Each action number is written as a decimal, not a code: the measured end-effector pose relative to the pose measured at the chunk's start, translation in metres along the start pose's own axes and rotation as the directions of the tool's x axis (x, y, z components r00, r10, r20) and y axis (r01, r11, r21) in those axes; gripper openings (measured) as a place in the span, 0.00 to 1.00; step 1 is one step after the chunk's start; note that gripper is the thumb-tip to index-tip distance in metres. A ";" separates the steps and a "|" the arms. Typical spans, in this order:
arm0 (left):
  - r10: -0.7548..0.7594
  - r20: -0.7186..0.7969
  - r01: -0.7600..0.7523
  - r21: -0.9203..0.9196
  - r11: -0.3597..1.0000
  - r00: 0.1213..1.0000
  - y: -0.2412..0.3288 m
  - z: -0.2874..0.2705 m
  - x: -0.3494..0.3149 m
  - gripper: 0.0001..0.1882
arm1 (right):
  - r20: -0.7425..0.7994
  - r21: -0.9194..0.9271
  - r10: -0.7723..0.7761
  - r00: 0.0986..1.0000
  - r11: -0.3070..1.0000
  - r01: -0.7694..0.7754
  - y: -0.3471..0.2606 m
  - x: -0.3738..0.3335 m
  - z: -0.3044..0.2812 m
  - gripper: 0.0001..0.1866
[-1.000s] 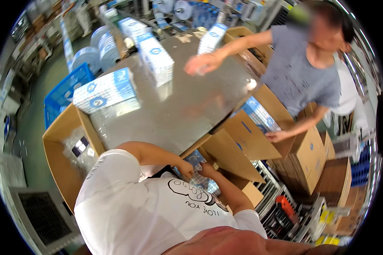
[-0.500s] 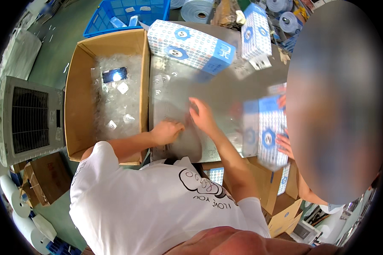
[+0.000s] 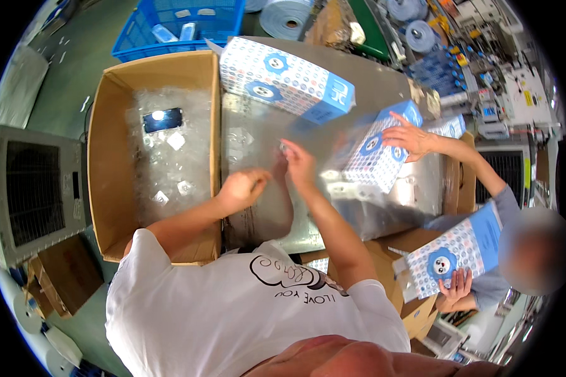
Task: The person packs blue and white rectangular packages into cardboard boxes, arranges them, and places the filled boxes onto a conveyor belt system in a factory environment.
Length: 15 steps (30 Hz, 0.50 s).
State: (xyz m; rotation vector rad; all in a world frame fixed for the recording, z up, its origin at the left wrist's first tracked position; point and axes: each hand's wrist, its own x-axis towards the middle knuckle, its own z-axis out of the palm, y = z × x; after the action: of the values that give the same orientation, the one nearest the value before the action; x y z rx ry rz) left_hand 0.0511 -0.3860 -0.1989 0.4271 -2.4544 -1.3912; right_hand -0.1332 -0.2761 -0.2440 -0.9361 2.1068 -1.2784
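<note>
My left hand (image 3: pixel 241 191) hovers over the metal table (image 3: pixel 308 217), just right of a large open carton (image 3: pixel 216 144). Its fingers are curled, and whatever is in them is hidden. Facing it, my right hand (image 3: pixel 300 166) pinches at the fingertips something small and pale, too small to name. Clear plastic packets (image 3: pixel 198 135) fill the carton, several with white squares, and a dark phone (image 3: pixel 163 120) lies on top of them. A few clear packets (image 3: pixel 238 135) lie on the table beyond my hands. Farther back, a blue-and-white patterned box (image 3: pixel 280 78) rests on its side.
At right, a co-worker's hand (image 3: pixel 409 137) is on one patterned box (image 3: pixel 383 147); the other hand holds another box (image 3: pixel 456 251). A blue crate (image 3: pixel 229 25) stands behind the carton. A grey louvred unit (image 3: pixel 41 188) is at far left, with brown cartons (image 3: pixel 69 273) below it.
The co-worker has leaned back to the right, with one box now lifted off to the right and a hand on another. My hands stay close together over the table, fingers shifting slightly.
</note>
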 end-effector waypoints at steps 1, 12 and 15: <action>-0.010 -0.036 0.008 -0.047 0.999 0.999 0.005 -0.004 0.006 0.09 | -0.025 0.323 0.172 0.985 0.934 -0.155 0.000 -0.018 -0.016 0.18; -0.059 0.557 0.418 -0.544 0.727 0.828 0.100 0.086 0.029 0.13 | 0.141 0.874 0.264 0.954 0.419 -0.245 -0.063 -0.195 -0.128 0.24; -0.028 0.581 0.397 -0.519 0.757 0.813 0.115 0.127 0.020 0.12 | 0.024 0.842 0.343 0.939 0.500 -0.204 -0.052 -0.251 -0.146 0.25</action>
State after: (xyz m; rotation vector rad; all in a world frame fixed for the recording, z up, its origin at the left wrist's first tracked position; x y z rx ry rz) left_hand -0.0297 -0.2382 -0.1598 0.1729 -2.1320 -2.6202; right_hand -0.0610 -0.0190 -0.1174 -0.0535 1.3116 -1.9201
